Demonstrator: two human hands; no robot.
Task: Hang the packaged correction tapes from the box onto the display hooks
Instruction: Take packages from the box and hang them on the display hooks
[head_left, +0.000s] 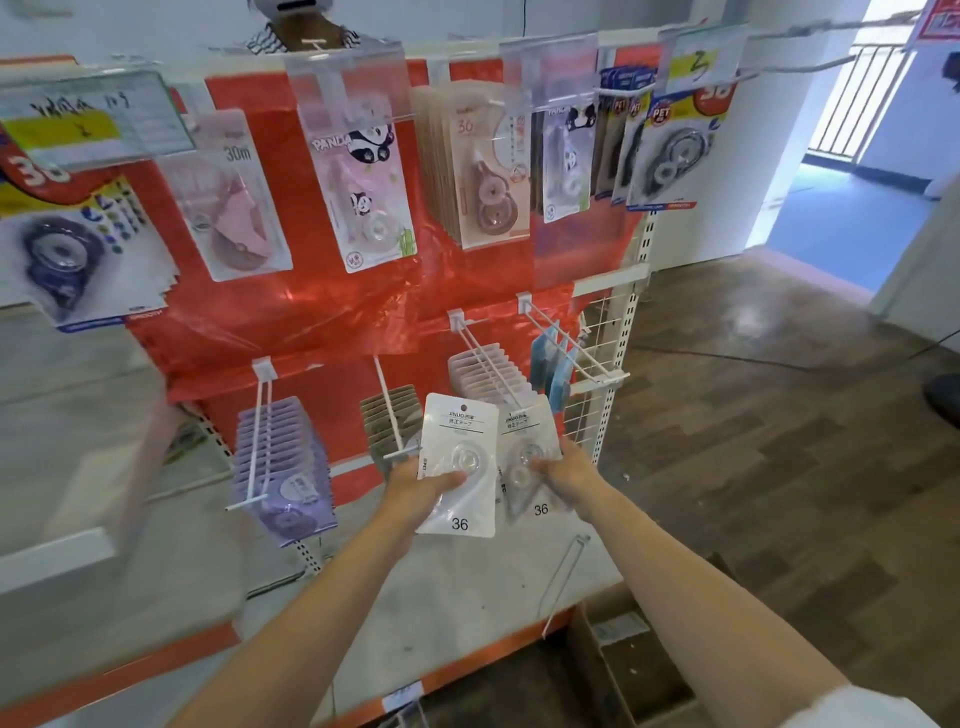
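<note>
Tight down low — white hooks (397, 410) jut out toward the viewer, loaded with purple packs (283, 467), brown packs (392, 415) and pink packs (485, 371). Gaps between neighbouring hooks are open. Hanging cards (363, 182) crowd the top row, while the grey shelf (441, 597) beneath lies bare — box (628, 660) sits below right.

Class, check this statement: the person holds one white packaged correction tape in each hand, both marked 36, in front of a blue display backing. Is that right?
Not quite. The head view shows the display backing is red, not blue. The rest stands: the left hand holds one white packaged correction tape, the right hand holds another, and both are marked 36.
</note>
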